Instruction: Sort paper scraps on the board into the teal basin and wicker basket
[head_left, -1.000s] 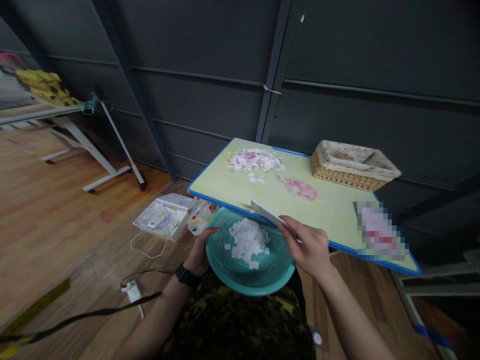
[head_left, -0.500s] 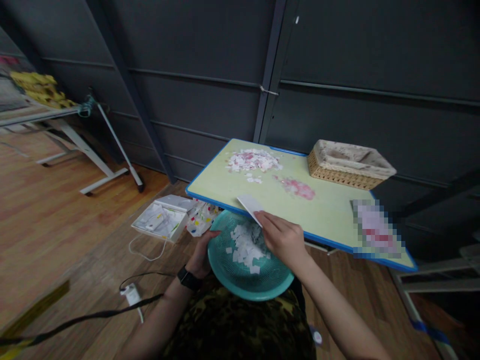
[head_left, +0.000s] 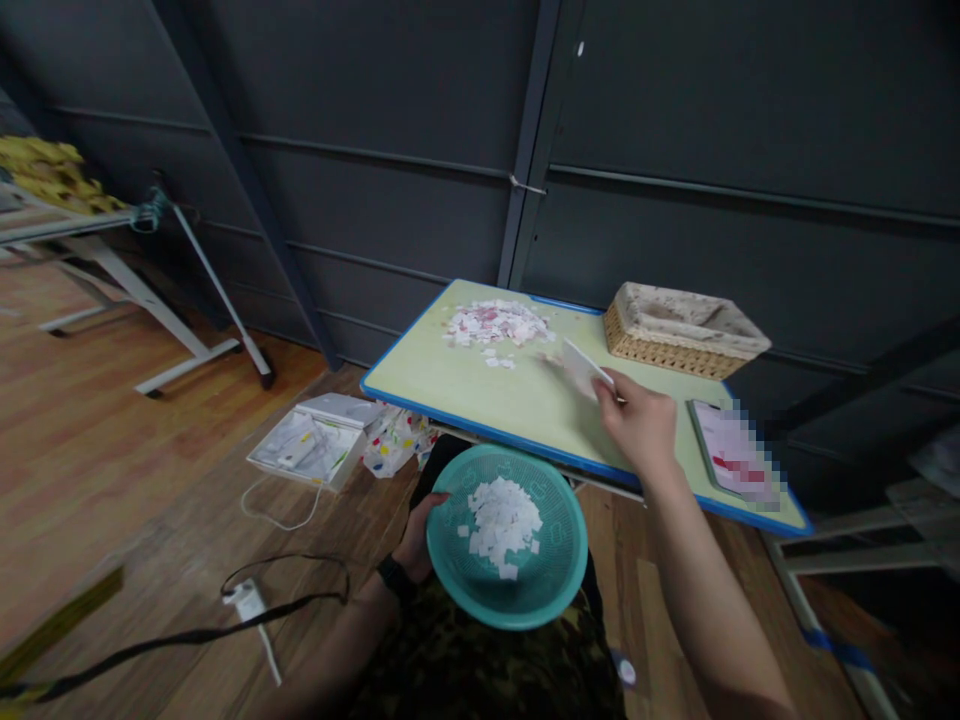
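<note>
A green plastic colander rests at my lap, with a heap of small white paper squares inside it. My left hand is closed on the colander's left rim, its thumb over the edge. Raised above the table, my right hand pinches a flat white card by its lower right end. Part of a pinkish-red patch of scraps lies behind the card. Further left on the tabletop sits a bigger pile of white and pink paper pieces.
The pale yellow table has a blue edge. A lined wicker basket stands at its back right, and a partly blurred phone-like slab lies at the right end. On the floor are an open white box, a power strip and cables.
My right hand has moved from over the colander up and right above the table, carrying the white card. My left hand still holds the colander, which now sits slightly lower in view.
</note>
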